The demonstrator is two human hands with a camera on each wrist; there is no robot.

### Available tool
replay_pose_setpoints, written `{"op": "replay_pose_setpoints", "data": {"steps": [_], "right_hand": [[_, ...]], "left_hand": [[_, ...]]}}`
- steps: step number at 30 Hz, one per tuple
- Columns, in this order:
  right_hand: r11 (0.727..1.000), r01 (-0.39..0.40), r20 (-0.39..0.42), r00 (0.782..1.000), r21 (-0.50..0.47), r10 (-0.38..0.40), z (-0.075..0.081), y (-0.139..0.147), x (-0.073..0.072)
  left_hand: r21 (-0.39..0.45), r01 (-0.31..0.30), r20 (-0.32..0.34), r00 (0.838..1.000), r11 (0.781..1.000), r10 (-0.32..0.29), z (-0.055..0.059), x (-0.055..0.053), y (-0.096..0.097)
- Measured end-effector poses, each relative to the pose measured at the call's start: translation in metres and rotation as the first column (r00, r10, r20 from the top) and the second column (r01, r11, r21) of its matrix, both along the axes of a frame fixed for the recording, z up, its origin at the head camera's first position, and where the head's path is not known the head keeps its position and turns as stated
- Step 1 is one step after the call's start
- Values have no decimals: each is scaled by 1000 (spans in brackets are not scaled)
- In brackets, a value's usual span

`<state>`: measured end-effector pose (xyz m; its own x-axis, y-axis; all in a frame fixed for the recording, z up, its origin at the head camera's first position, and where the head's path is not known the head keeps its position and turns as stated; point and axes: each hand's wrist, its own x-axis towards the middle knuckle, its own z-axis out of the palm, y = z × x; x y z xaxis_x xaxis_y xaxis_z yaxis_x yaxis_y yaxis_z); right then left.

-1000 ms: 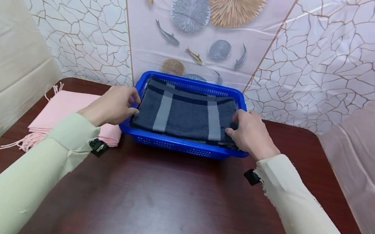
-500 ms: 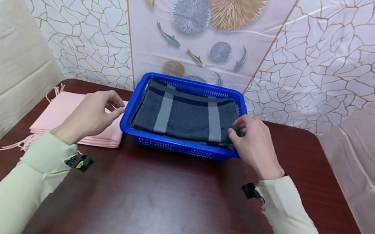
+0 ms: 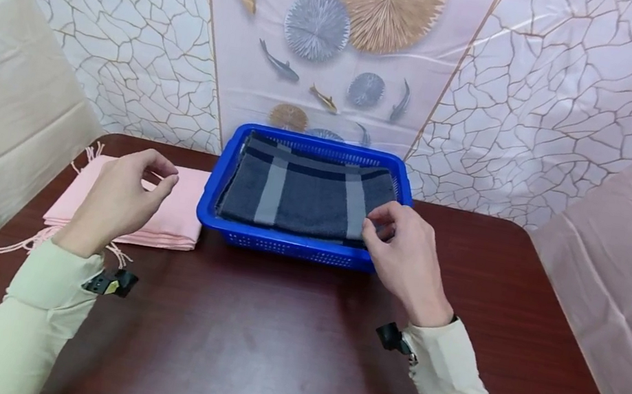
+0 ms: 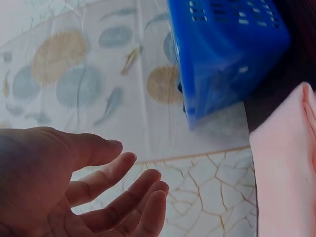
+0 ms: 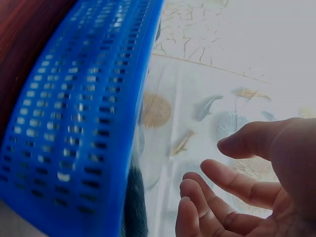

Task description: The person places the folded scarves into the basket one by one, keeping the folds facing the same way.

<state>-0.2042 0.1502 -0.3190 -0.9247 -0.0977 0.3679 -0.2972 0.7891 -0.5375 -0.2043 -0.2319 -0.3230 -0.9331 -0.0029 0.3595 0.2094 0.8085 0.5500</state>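
A folded dark grey scarf [image 3: 315, 200] with lighter stripes lies flat inside a blue plastic basket [image 3: 283, 242]. Over the folded pink scarf [image 3: 178, 212] to the left, my left hand [image 3: 121, 196] hovers with its fingers loosely bent and nothing between them. In the left wrist view its thumb and fingers stand apart, away from the basket wall [image 4: 232, 64]. My right hand [image 3: 407, 254] overlaps the basket's right front corner in the head view. The right wrist view shows that hand's fingers relaxed and holding nothing, beside the perforated basket side [image 5: 74, 113].
The dark red wooden table [image 3: 266, 342] runs from the basket toward me. Fringe [image 3: 25, 246] from the pink scarf trails onto the table at left. A patterned backdrop [image 3: 342, 41] stands right behind the basket, and pale cloth panels [image 3: 629, 277] flank both sides.
Both hands have let go of the grey scarf's edges. My left hand has moved left and back over the pink scarf; my right hand has drawn back toward me. The grey scarf stays in the basket.
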Motion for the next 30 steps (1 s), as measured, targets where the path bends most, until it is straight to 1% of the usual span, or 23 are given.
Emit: {"op": "replay_pose_setpoints", "data": {"steps": [4, 7, 11, 15, 21, 27, 30], "right_hand": [[999, -31, 32, 999, -33, 32, -5, -10, 2], [997, -58, 52, 997, -59, 61, -7, -17, 3], [994, -72, 49, 996, -82, 76, -9, -26, 4], [991, -87, 56, 994, -101, 93, -11, -35, 4], [977, -170, 97, 978, -132, 183, -14, -49, 5], [966, -208, 114, 967, -152, 226, -15, -64, 5], [959, -233, 118, 960, -159, 253, -14, -70, 4]], "left_hand": [[3, -32, -35, 999, 999, 32, -5, -1, -12], [17, -53, -42, 998, 998, 54, -6, -1, -18], [45, -77, -20, 997, 996, 77, -5, -1, -22], [50, -91, 1, 996, 995, 91, -6, -2, -23], [51, -115, 20, 993, 992, 114, -10, -2, -29], [52, -111, -14, 994, 992, 112, -12, -2, -35], [54, -120, -15, 993, 991, 121, -12, -3, -37]]}}
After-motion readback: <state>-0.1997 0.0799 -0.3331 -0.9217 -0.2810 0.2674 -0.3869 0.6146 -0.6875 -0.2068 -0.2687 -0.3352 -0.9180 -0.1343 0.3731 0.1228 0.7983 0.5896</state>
